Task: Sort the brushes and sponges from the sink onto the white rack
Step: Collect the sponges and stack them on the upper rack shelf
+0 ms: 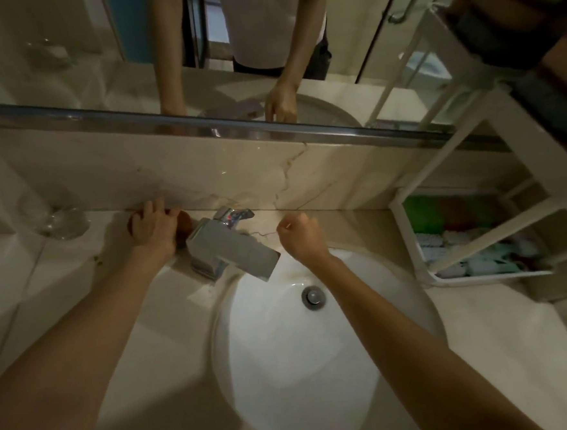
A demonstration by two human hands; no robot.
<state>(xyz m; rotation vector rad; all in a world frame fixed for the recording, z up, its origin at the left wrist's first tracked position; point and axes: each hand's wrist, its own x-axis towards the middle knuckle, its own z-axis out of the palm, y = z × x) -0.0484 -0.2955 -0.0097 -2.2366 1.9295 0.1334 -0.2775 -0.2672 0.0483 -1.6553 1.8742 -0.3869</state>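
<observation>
The white sink [272, 366] lies below me with nothing in its bowl. My left hand [154, 229] rests behind the tap on a brown-orange object [184, 221] by the back wall; most of that object is hidden, and whether the fingers grip it I cannot tell. My right hand [298, 234] hovers curled into a fist over the sink's back rim, right of the tap, with nothing visible in it. The white rack [422, 258] stands on the counter at the right; its lower tray holds several brushes [452, 250] and a green sponge [423, 215].
A chrome tap [231, 248] juts over the sink between my hands. A clear glass [61, 220] stands at the back left. The mirror [197, 53] runs above a marble backsplash. The rack's upper shelf [541, 176] holds striped cloth.
</observation>
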